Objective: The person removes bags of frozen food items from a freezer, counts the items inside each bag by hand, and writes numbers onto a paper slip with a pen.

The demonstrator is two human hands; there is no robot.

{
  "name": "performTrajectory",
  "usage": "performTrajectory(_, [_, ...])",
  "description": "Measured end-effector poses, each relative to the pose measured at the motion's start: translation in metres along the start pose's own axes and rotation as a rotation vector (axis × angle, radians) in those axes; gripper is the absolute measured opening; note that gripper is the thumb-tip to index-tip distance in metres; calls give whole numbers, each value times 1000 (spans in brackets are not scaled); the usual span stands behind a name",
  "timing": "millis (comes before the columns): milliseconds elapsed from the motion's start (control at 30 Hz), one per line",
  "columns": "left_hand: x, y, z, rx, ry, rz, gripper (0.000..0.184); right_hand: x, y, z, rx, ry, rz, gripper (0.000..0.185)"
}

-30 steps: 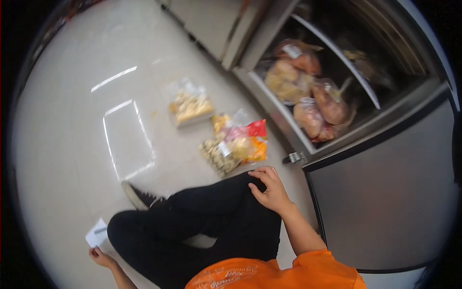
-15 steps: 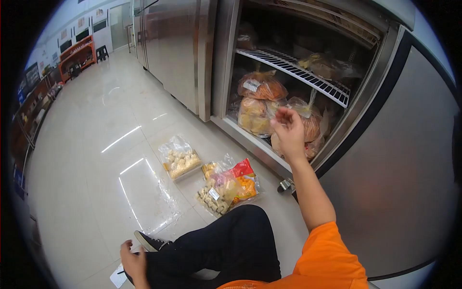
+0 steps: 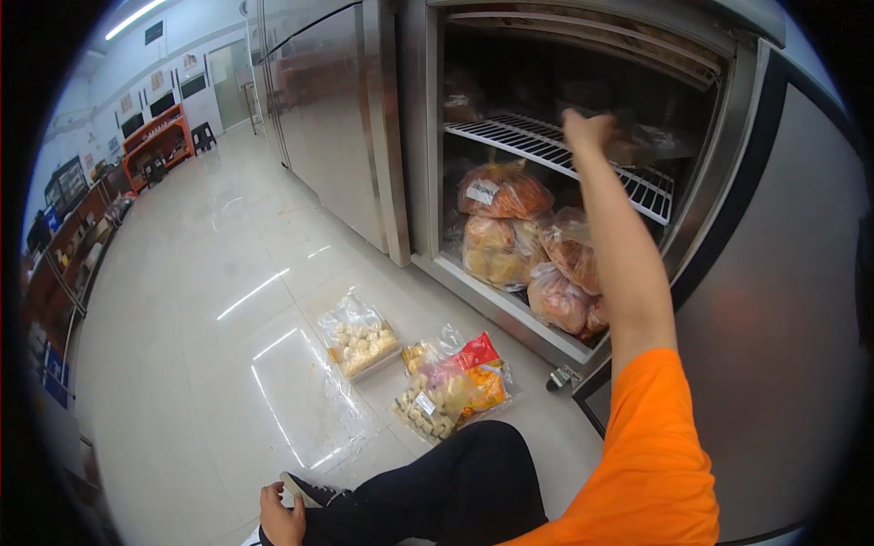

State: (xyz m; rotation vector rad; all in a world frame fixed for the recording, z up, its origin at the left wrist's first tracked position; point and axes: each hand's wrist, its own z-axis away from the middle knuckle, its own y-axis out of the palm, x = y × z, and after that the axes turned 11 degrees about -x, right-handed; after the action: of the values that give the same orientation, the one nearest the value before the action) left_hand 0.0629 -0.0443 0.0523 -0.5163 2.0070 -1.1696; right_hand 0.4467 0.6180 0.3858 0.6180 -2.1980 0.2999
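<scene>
My right hand (image 3: 590, 132) reaches into the open steel refrigerator, just above the white wire shelf (image 3: 519, 136). Its fingers are blurred and partly hidden in the dark, close to a clear plastic bag (image 3: 651, 141) lying on that shelf; whether they grip it cannot be made out. Down at the lower left, my left hand (image 3: 282, 517) rests by my bent leg near my shoe, fingers loosely apart and holding nothing visible. Below the shelf sit a bag of orange-red food (image 3: 505, 193), a bag of yellowish pieces (image 3: 496, 250) and a bag of pinkish food (image 3: 557, 300).
On the tiled floor lie a tray with a bag of pale balls (image 3: 360, 341), a bag of small greyish pieces (image 3: 426, 405) and a red-and-orange packet (image 3: 482, 369). The open refrigerator door (image 3: 774, 300) stands at my right. An orange rack (image 3: 155, 150) is far back.
My right hand has moved up from in front of the lower bags to the wire shelf. The left hand stays by my leg. The view has tilted up slightly.
</scene>
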Motion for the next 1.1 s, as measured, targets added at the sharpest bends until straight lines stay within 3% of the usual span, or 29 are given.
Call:
performTrajectory(33, [-7, -10, -3, 61, -50, -44, 46, -12, 11, -26, -78, -43, 148, 91])
performTrajectory(100, [-16, -16, -5, 104, -94, -78, 48, -23, 8, -65, 28, -10, 198, 79])
performTrajectory(167, [-16, -13, -10, 135, -119, -84, 50, -16, -15, -84, 189, -134, 435, 60])
performTrajectory(267, [-19, -11, -15, 170, -126, -93, 48, -24, 0, -117, 115, -77, 506, 47])
performTrajectory(433, [-3, 15, -17, 9, -28, 7, 42, -72, 29, -158, 94, -136, 593, 52])
performTrajectory(567, [-6, 12, -18, 12, -81, 4, 45, -64, 42, -149, 95, -384, 515, 51])
performTrajectory(667, [-11, 3, -19, 23, -72, 40, 49, -11, 20, -99, 133, -549, -31, 43])
performTrajectory(767, [-9, 0, -20, 13, -36, 131, 53, 38, 5, -66, 319, -217, -474, 38])
performTrajectory(867, [13, 31, -34, -74, -246, 690, 58, 73, -24, -29, 650, 19, -827, 36])
performTrajectory(900, [2, 28, -46, -7, -253, 810, 61, 76, -30, -13, 840, 144, -989, 32])
performTrajectory(1033, [-87, 0, -107, 259, -94, 1181, 76, 103, -54, 100, 1016, 347, -1299, 30])
performTrajectory(1100, [-113, 7, -133, 421, -39, 1415, 95, 96, -49, 160, 1211, 382, -1388, 26])
